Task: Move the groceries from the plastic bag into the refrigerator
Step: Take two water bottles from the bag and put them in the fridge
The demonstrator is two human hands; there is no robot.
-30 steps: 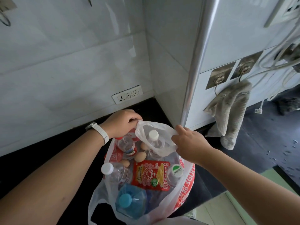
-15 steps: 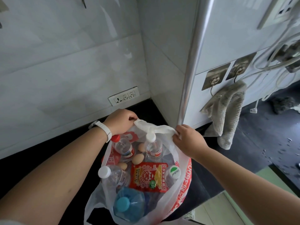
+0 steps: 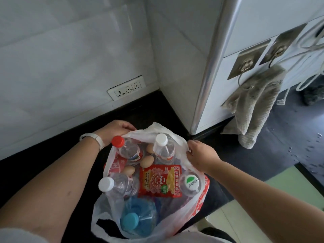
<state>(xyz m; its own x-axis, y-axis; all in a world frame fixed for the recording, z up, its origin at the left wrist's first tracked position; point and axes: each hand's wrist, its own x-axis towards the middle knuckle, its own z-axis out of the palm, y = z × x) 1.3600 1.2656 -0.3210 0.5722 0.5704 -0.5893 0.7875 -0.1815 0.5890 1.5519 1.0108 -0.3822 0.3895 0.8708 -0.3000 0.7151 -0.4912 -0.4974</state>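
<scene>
A white plastic bag (image 3: pixel 199 206) with red print stands open on the black counter. My left hand (image 3: pixel 114 131) grips its far left rim and my right hand (image 3: pixel 199 155) grips its right rim, holding the mouth wide. Inside are a red-capped bottle (image 3: pixel 126 149), a white-capped bottle (image 3: pixel 164 149), another white-capped bottle (image 3: pixel 117 185), a blue bottle (image 3: pixel 138 218), a red snack packet (image 3: pixel 159 181), a green-and-white lidded bottle (image 3: pixel 190 183) and three brown eggs (image 3: pixel 147 161). The white refrigerator (image 3: pixel 254 32) stands at the right, door closed.
A wall socket (image 3: pixel 126 88) sits in the tiled wall behind the bag. A grey towel (image 3: pixel 254 106) hangs from hooks (image 3: pixel 246 64) on the refrigerator's side, with white cables beside it. The black counter (image 3: pixel 35 165) ends just right of the bag; dark wet floor lies beyond.
Both hands have pulled the bag's rim apart, so the folded flap over the white-capped bottle is gone and the mouth is wider. The view has tilted down a little.
</scene>
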